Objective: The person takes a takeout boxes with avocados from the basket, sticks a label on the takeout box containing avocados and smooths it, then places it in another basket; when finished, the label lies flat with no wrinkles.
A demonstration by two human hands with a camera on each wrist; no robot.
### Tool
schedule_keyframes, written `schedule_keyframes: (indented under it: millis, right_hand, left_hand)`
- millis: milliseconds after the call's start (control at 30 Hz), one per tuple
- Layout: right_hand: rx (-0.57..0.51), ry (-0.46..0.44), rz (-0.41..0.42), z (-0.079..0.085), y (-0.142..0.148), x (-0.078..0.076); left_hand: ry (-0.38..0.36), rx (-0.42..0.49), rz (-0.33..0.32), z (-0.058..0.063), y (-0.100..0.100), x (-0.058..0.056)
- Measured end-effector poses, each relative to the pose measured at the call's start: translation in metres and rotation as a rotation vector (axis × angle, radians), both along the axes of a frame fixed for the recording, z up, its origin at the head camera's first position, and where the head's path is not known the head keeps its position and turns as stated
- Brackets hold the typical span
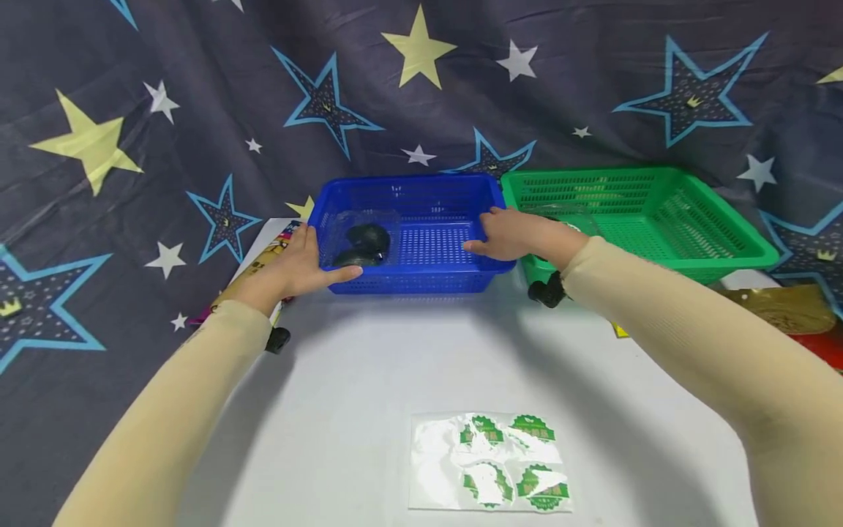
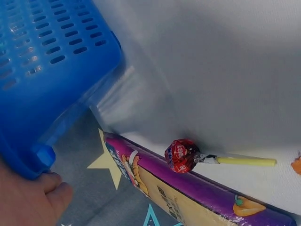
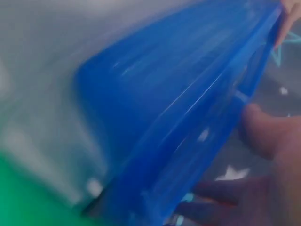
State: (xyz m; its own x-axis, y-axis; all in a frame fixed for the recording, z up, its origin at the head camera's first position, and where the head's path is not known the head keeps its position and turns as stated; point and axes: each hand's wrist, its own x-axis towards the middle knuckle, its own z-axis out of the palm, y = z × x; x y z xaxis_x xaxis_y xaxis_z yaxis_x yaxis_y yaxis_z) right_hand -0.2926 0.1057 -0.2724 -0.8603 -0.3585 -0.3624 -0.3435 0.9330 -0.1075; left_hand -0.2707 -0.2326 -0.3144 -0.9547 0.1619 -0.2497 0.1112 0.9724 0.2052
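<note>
A blue plastic basket [image 1: 421, 282] stands at the back of the white table, holding clear plastic packaging with dark, rounded things [image 1: 369, 239] inside. At its left rim is my left hand [image 1: 290, 267], its thumb stretched along the front. In the left wrist view, the fingers [image 2: 55, 188] of that hand curl against the basket's rim. My right hand [image 1: 520, 234] is over the right rim, thumb and fingers spread. The right wrist view is blurred; the thumb [image 3: 263, 127] lies close to the rim there, with the other fingers apart from it.
A green basket [image 1: 731, 219] stands against the blue one's right, with clear packaging inside. A lollipop [image 2: 181, 155] and a purple-and-tan snack packet [image 2: 160, 188] lie left. A sheet of green stickers [image 1: 490, 462] lies in front; a gold packet [image 1: 784, 307] is at right.
</note>
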Motion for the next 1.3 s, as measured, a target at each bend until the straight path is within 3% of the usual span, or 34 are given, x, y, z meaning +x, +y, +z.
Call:
schedule_keyframes:
  millis: [200,300,500,600,833,1067,1300]
  right_hand:
    - [-0.163,-0.134,-0.010,-0.004,-0.068,-0.014]
    - [-0.219,-0.225,-0.059,-0.006,-0.093,-0.021]
    - [-0.304,-0.454,-0.186,-0.007,-0.117,-0.032]
    - [-0.340,-0.507,-0.238,-0.006,-0.124,-0.035]
    - [-0.561,-0.494,-0.367,-0.001,-0.134,-0.033]
    - [-0.829,-0.464,-0.444,-0.009,-0.139,-0.028]
    - [-0.857,-0.449,-0.442,-0.015,-0.143,-0.024]
  left_hand:
    - [0.015,-0.012,-0.001,0.000,0.004,0.000]
    - [0.019,-0.006,-0.007,-0.001,0.006,-0.001]
    - [0.027,-0.004,-0.016,-0.002,0.011,-0.003]
    - [0.027,-0.005,-0.010,-0.002,0.011,-0.002]
    - [0.032,-0.017,0.003,-0.002,0.003,-0.002]
    - [0.037,-0.018,0.001,-0.004,0.002,-0.003]
    - [0.036,-0.026,0.002,-0.002,0.003,-0.001]
